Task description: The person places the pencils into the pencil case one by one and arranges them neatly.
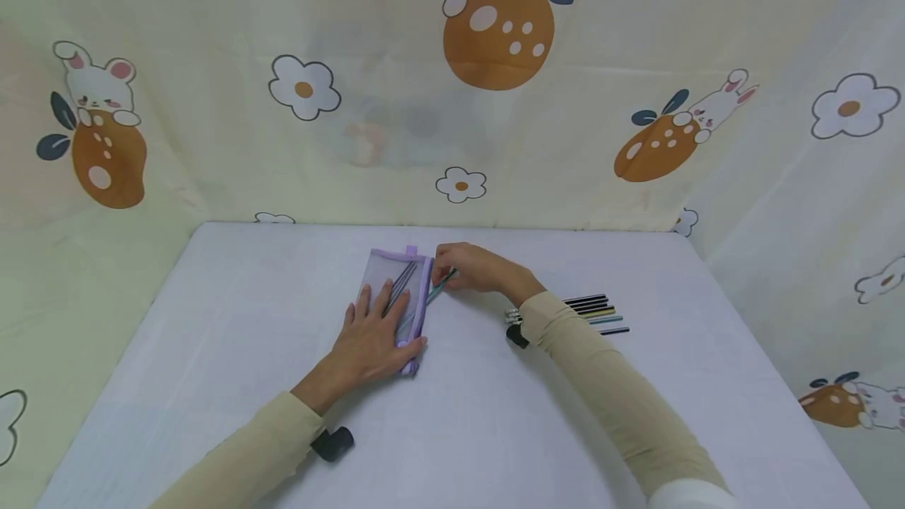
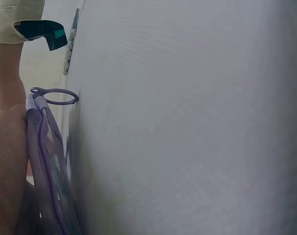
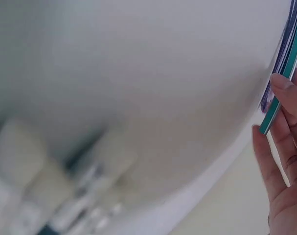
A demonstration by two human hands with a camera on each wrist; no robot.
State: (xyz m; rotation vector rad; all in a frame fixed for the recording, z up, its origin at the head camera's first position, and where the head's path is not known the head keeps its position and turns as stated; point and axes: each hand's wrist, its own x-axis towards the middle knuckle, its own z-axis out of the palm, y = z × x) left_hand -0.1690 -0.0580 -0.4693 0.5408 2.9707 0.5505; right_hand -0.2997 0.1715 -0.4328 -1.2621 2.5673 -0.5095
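Observation:
A purple mesh zip pouch (image 1: 382, 265) lies on the table, with several dark pencils (image 1: 401, 286) showing through its mesh. My left hand (image 1: 371, 342) rests flat on it, fingers spread and thumb by the zip side. In the left wrist view the pouch (image 2: 48, 166) appears edge-on, with a loop (image 2: 60, 96) at its end. My right hand (image 1: 472, 267) pinches a teal pencil (image 1: 443, 282) at the pouch's right edge. The right wrist view shows thumb and fingers on the teal pencil (image 3: 271, 113), its far part against the pouch; how deep it reaches inside is hidden.
To the right, partly behind the right sleeve, several pencils (image 1: 590, 306) lie side by side on the white table (image 1: 495, 422). Their pale ends (image 3: 65, 191) are blurred in the right wrist view. A patterned curtain (image 1: 382, 155) hangs behind the table's back edge.

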